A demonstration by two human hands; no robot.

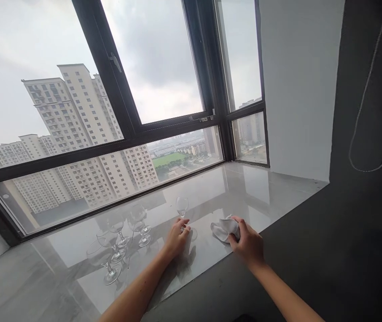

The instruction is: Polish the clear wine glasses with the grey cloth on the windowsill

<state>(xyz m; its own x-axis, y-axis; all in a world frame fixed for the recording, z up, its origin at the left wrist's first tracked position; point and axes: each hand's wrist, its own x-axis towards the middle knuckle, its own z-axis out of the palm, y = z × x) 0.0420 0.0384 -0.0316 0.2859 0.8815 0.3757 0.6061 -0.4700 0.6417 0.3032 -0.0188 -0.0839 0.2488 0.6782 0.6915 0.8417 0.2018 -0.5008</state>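
Head view: one single glass (182,205) upright on windowsill (271,192); five grouped glasses (118,255) upright at left; one grey cloth (222,230). Left hand (176,239) curled closed around stem of single glass. Right hand (248,245) pinched closed on cloth near sill's front edge. Stem partly hidden by left fingers; grouped bowls transparent, overlapping, outlines hard to make out. Forearms cut off at lower edge. Windowsill glossy, pale, reflective. Dark window frames (77,155) behind; looped cord (367,170) at right.
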